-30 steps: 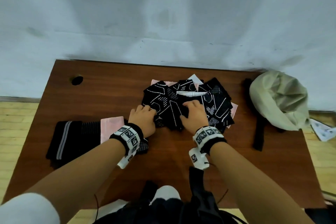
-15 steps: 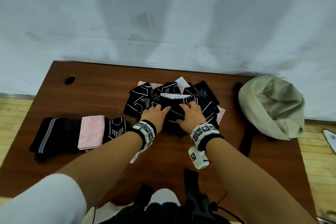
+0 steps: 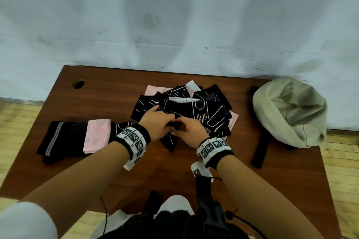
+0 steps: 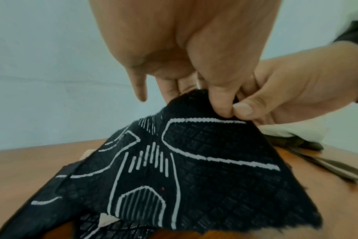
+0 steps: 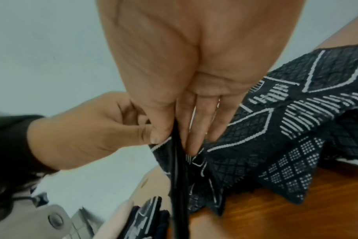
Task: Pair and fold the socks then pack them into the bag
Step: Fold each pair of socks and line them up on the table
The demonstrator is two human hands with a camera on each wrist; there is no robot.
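A pile of black socks (image 3: 209, 110) with white line patterns, mixed with pink and white ones, lies mid-table. My left hand (image 3: 165, 122) and right hand (image 3: 180, 130) meet at its near edge. Both pinch the rim of one black patterned sock (image 4: 194, 169) and lift it off the table. In the left wrist view my left hand (image 4: 204, 97) nips the rim from above. The right wrist view shows my right hand (image 5: 178, 142) holding the same edge between thumb and fingers. The open beige bag (image 3: 287, 112) sits at the table's right end.
Folded socks (image 3: 77, 137), black-and-grey striped, pink and black patterned, lie in a row at the left. A black strap (image 3: 260, 147) trails from the bag toward the front edge. A dark hole (image 3: 78, 84) marks the table's back left corner. The wooden table (image 3: 108, 103) stands against a white wall.
Both hands went from lying flat on the pile to pinching one black sock's edge together and raising it. The left hand moved right, away from the folded socks.
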